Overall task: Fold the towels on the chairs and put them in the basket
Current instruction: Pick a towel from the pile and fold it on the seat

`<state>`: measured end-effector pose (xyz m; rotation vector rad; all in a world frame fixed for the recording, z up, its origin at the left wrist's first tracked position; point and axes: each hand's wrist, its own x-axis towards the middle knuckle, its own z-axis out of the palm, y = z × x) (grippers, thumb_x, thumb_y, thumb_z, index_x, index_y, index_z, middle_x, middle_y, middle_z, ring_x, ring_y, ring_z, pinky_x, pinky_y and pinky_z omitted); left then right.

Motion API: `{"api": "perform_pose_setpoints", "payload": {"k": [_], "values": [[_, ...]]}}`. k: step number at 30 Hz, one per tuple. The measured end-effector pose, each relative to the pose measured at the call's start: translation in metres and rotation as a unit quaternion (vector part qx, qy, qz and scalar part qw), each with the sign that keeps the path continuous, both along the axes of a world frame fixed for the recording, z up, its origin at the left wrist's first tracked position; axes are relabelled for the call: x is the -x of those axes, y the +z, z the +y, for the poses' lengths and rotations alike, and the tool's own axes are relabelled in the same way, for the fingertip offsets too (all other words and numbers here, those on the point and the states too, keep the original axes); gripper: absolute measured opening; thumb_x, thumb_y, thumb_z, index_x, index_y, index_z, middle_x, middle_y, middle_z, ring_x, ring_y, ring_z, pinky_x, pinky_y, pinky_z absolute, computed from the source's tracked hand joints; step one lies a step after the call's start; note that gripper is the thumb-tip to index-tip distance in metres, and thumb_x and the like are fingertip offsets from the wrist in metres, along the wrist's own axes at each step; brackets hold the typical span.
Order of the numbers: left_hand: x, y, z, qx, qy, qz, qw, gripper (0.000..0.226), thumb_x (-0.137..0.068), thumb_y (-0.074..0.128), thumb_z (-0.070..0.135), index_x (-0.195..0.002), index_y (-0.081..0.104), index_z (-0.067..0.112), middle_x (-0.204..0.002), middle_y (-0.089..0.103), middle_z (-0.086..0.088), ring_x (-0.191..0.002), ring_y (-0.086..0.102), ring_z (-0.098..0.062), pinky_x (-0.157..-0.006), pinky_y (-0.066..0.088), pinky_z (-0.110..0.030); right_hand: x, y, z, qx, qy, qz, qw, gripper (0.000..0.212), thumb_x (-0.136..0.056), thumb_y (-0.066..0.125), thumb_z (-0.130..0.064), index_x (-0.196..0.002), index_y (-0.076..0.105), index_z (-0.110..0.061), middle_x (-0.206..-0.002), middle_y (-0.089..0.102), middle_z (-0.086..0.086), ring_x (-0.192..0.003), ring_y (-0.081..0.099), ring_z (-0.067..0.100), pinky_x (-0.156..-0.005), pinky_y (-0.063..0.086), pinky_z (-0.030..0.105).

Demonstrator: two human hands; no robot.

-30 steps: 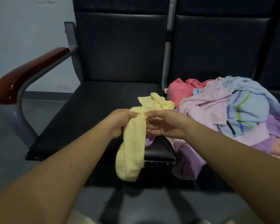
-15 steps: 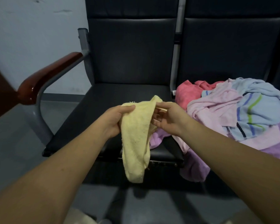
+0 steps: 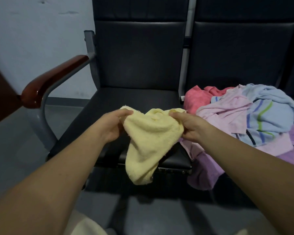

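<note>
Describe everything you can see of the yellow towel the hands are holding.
The yellow towel is small, pale and looks like soft terry cloth with slightly fuzzy edges. It is not folded. The left hand pinches one upper corner and the right hand pinches the other, so the top edge sags in a dip between them. The rest hangs down, rumpled and narrowing to a rounded end, in front of the black chair seat. Whether it brushes the seat's front edge cannot be told.

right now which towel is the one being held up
The yellow towel, pinched at its top edge by the left hand and the right hand. The other towels lie in a heap on the right chair.
</note>
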<state>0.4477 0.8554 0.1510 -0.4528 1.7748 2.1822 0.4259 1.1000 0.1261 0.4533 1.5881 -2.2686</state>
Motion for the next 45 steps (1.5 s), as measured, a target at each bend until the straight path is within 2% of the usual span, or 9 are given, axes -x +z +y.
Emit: {"api": "perform_pose_setpoints", "payload": {"k": [8,14,18,23,27,31,36,42,45], "values": [[0.002,0.015,-0.013,0.020,0.073,0.033,0.997,0.028,-0.099,0.058,0.022,-0.126,0.055,0.017,-0.116,0.064,-0.009,-0.101,0.066,-0.021,-0.076,0.055,-0.036,0.001,0.025,0.008,0.060,-0.100,0.048,0.992,0.011,-0.102,0.052,-0.015,-0.103,0.059,-0.007,-0.086,0.068,0.005,-0.080,0.066,0.017,-0.059,0.059,0.030],[-0.014,0.038,-0.017,-0.233,0.103,0.065,0.965,0.030,-0.094,0.060,0.010,-0.122,0.057,-0.001,-0.116,0.066,-0.015,-0.107,0.067,-0.026,-0.093,0.057,-0.039,-0.008,0.045,0.009,0.092,-0.109,0.052,0.988,0.025,-0.105,0.046,-0.026,-0.117,0.056,-0.007,-0.098,0.070,0.008,-0.086,0.070,0.020,-0.059,0.060,0.032],[-0.023,0.062,-0.021,-0.229,0.145,0.112,0.956,0.025,-0.092,0.061,0.002,-0.116,0.059,-0.001,-0.116,0.064,-0.018,-0.110,0.064,-0.030,-0.098,0.054,-0.043,-0.017,0.073,0.009,0.052,-0.057,0.035,0.996,0.028,-0.106,0.040,-0.022,-0.106,0.057,0.001,-0.095,0.068,0.014,-0.087,0.067,0.025,-0.063,0.061,0.037],[-0.029,0.086,-0.041,-0.281,0.206,0.127,0.929,0.041,-0.095,0.067,0.031,-0.122,0.061,0.002,-0.113,0.071,-0.018,-0.105,0.070,-0.030,-0.084,0.060,-0.046,-0.018,0.124,0.011,0.009,-0.024,0.049,0.998,0.030,-0.106,0.039,-0.019,-0.101,0.060,0.002,-0.069,0.070,0.012,-0.057,0.070,0.022,-0.046,0.057,0.030],[-0.037,0.108,-0.048,-0.244,0.183,0.133,0.943,0.025,-0.097,0.063,0.013,-0.118,0.063,-0.001,-0.111,0.070,-0.016,-0.107,0.068,-0.027,-0.079,0.059,-0.039,-0.018,0.149,0.009,0.045,-0.024,0.110,0.993,0.029,-0.100,0.052,-0.013,-0.124,0.060,0.000,-0.098,0.070,0.012,-0.082,0.071,0.025,-0.066,0.061,0.038],[-0.047,0.128,-0.056,-0.197,0.162,0.148,0.955,0.027,-0.097,0.063,0.013,-0.122,0.063,0.001,-0.115,0.070,-0.014,-0.107,0.069,-0.024,-0.093,0.057,-0.039,-0.025,0.159,0.011,-0.104,-0.009,0.110,0.988,0.029,-0.100,0.056,-0.010,-0.127,0.058,-0.001,-0.100,0.069,0.013,-0.081,0.069,0.025,-0.065,0.056,0.040],[-0.049,0.156,-0.064,-0.058,0.158,0.214,0.962,0.016,-0.097,0.061,0.005,-0.091,0.051,0.016,-0.094,0.059,-0.005,-0.077,0.060,-0.015,-0.056,0.055,-0.027,-0.029,0.198,0.027,-0.111,-0.058,0.158,0.979,0.019,-0.104,0.052,-0.026,-0.099,0.062,-0.011,-0.084,0.064,0.005,-0.074,0.063,0.019,-0.075,0.056,0.038],[-0.052,0.186,-0.073,-0.248,0.149,0.233,0.928,0.039,-0.099,0.058,0.034,-0.119,0.059,0.000,-0.121,0.065,-0.020,-0.113,0.065,-0.031,-0.099,0.053,-0.048,-0.035,0.222,0.025,-0.153,-0.038,0.165,0.974,0.039,-0.104,0.045,-0.044,-0.107,0.058,-0.008,-0.096,0.065,0.012,-0.088,0.066,0.030,-0.079,0.057,0.050],[-0.055,0.188,-0.075,-0.256,0.151,0.195,0.935,0.030,-0.101,0.056,0.017,-0.114,0.054,-0.011,-0.112,0.062,-0.026,-0.091,0.073,-0.030,-0.083,0.060,-0.043,-0.039,0.226,0.021,-0.139,-0.017,0.161,0.977,0.038,-0.104,0.049,-0.036,-0.117,0.059,-0.002,-0.109,0.065,0.013,-0.095,0.065,0.028,-0.078,0.057,0.044]]}}
